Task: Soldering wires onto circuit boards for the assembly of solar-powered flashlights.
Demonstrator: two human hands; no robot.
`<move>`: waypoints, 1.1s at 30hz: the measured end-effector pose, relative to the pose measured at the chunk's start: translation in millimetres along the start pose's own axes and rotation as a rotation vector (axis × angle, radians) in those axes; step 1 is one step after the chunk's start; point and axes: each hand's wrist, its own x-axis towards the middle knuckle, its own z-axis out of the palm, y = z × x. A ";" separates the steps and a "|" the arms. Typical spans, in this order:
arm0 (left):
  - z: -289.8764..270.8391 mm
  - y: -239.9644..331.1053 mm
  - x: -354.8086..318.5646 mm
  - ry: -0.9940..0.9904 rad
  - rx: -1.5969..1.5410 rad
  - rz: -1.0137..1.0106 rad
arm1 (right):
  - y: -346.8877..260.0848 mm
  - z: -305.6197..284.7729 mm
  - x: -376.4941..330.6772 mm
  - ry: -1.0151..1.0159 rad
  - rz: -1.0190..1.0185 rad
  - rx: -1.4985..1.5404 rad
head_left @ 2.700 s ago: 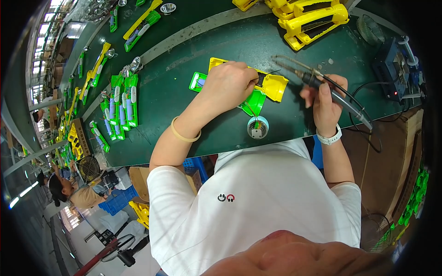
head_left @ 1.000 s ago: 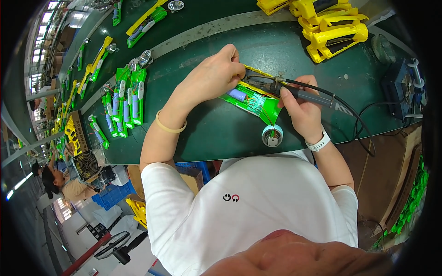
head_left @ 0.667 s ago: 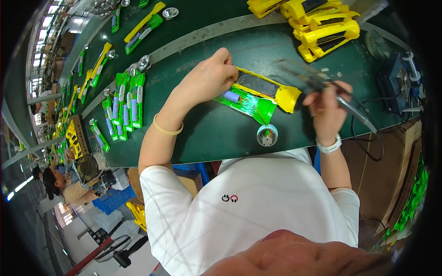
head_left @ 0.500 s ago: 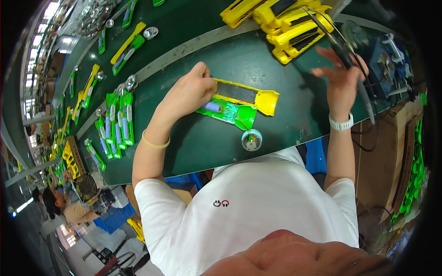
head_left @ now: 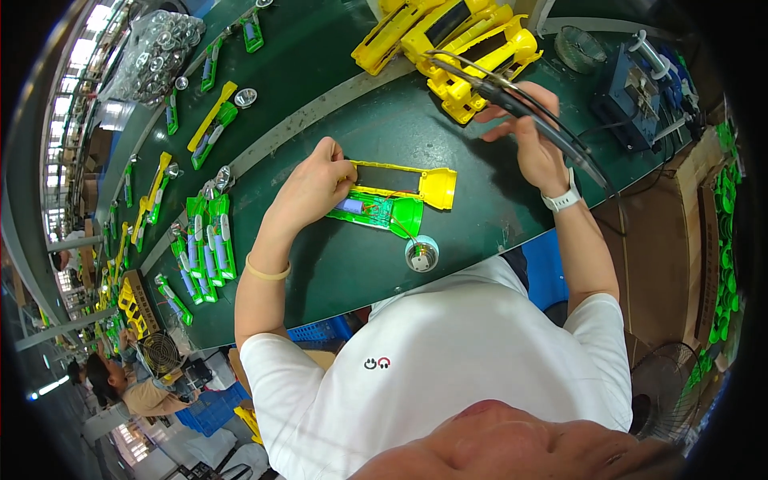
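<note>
My left hand (head_left: pixel 314 182) is closed, its fingertips pinching the left end of a yellow flashlight shell (head_left: pixel 438 189) that has a long open frame. Against its near side lies a green flashlight shell (head_left: pixel 408 214) with a blue battery (head_left: pixel 349 206) and a small circuit board inside. Thin wires run from there to a round silver lamp head (head_left: pixel 422 254) near the table edge. The fingers hide the left ends of both shells. My right hand (head_left: pixel 534 136) holds a black soldering iron (head_left: pixel 552 134) loosely at thumb and fingers, raised above the table and apart from the shells.
Yellow shells (head_left: pixel 456 48) are piled at the far side. A blue soldering stand (head_left: pixel 624 100) and a glass dish (head_left: pixel 579 50) stand at right. Several green assemblies (head_left: pixel 210 240) lie at left, near a bag of silver reflectors (head_left: pixel 160 52). A cardboard box (head_left: pixel 660 264) stands beyond the right edge.
The whole view has shifted. My right hand has come left with the soldering iron, nearer the yellow pile and the shells. My left hand keeps its pinch at the same end.
</note>
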 end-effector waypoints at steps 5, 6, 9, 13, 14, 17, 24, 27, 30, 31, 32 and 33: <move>-0.5 3.9 1.3 -0.025 0.030 -0.024 | -0.9 -28.6 35.0 0.075 -0.243 -0.133; -0.6 4.5 2.2 -0.023 0.033 -0.016 | 6.3 -36.9 44.1 0.023 -0.234 -0.197; -0.3 8.6 5.7 -0.044 0.035 -0.034 | 24.9 -46.9 82.4 0.110 -0.367 -0.297; 1.3 8.3 14.2 0.253 0.058 0.170 | 17.0 -51.4 95.9 0.178 -0.123 -0.369; 7.1 4.2 16.1 0.292 0.141 0.266 | 15.3 -51.8 96.8 0.167 -0.132 -0.392; 11.7 -3.8 14.6 0.342 0.226 0.348 | 23.4 -71.5 86.8 0.181 -0.124 -0.441; 17.1 15.5 -32.6 0.062 -0.189 0.260 | 31.7 -110.2 74.1 0.403 -0.127 -0.312; 29.8 9.2 -30.7 0.195 -0.124 0.226 | 37.2 -95.1 77.9 0.428 0.040 -0.229; 20.5 -24.8 -21.0 0.331 -0.182 0.041 | 30.3 -89.7 54.5 0.450 0.115 -0.123; 12.6 -41.4 -14.7 0.422 -0.187 -0.082 | 20.8 -77.1 43.0 0.451 0.113 -0.055; 2.8 -60.0 -5.1 0.509 -0.181 -0.175 | 17.5 -67.3 31.0 0.476 0.126 -0.020; -11.1 -75.1 4.4 0.544 -0.140 -0.318 | 10.7 -54.4 21.0 0.440 0.146 0.072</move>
